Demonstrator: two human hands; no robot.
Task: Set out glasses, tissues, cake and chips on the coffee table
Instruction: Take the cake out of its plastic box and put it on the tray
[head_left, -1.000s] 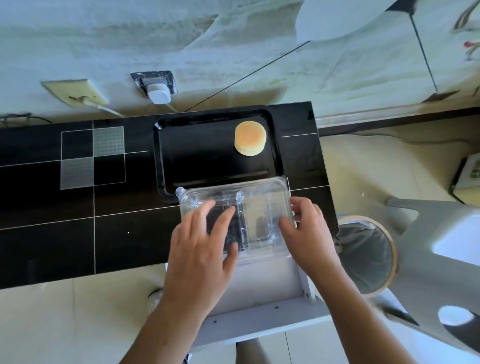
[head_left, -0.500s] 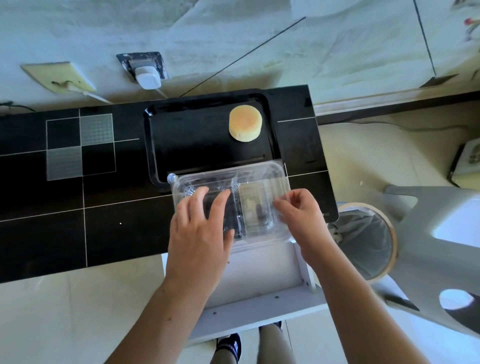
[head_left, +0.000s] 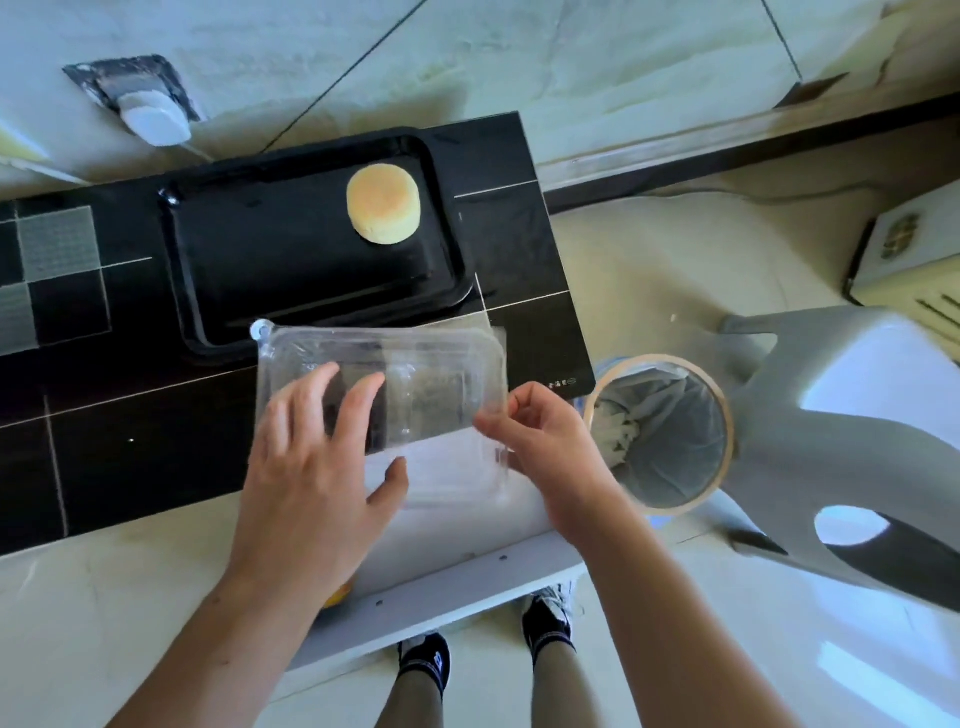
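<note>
A round pale-yellow cake (head_left: 383, 203) lies on the black tray (head_left: 249, 249), which sits on the black glossy coffee table (head_left: 130, 415). A clear, empty plastic clamshell container (head_left: 436, 374) rests at the table's near edge, overhanging an open white drawer (head_left: 467, 551). My left hand (head_left: 317, 467) lies flat on the container's left half, fingers spread. My right hand (head_left: 540, 441) pinches the container's right edge between thumb and fingers. Something orange shows under my left wrist, mostly hidden.
A lined waste bin (head_left: 665, 431) stands on the floor just right of the table. A grey plastic stool (head_left: 852, 415) is further right. A wall socket with a white charger (head_left: 150, 117) is behind the table. My feet (head_left: 488, 644) show below the drawer.
My right hand moved from flat against the container's right side to a pinch on its edge. The container's lid looks closed down now. The view moved closer.
</note>
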